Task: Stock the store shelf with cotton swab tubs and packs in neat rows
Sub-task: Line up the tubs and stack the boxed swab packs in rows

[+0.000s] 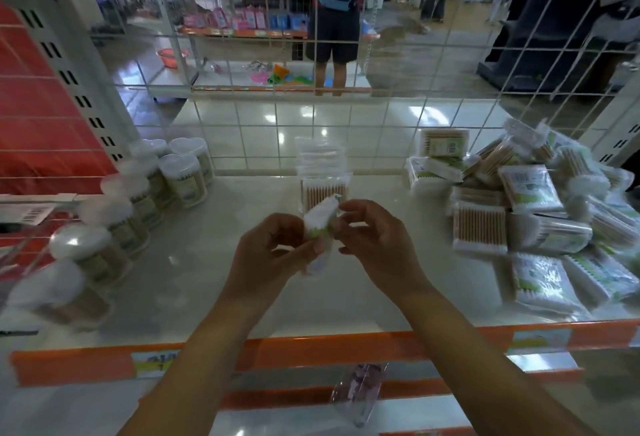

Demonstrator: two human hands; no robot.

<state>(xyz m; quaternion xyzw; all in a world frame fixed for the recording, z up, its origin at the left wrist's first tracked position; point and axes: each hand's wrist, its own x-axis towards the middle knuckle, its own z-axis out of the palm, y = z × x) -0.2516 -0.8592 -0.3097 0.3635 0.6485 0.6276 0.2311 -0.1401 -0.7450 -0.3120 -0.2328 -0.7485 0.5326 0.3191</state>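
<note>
Both hands' fingers pinch swab pack [320, 219] above shelf [194, 283]; left hand [273, 252], right hand [375, 238].

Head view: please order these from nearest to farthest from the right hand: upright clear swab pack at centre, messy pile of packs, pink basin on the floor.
From the right hand:
1. Upright clear swab pack, just behind the hands.
2. Messy pile of packs, shelf right.
3. Pink basin, beyond the wire grid, far left.

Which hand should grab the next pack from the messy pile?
The right hand, probably: the pile of packs lies on its side, while the left hand grips the pack.
</note>
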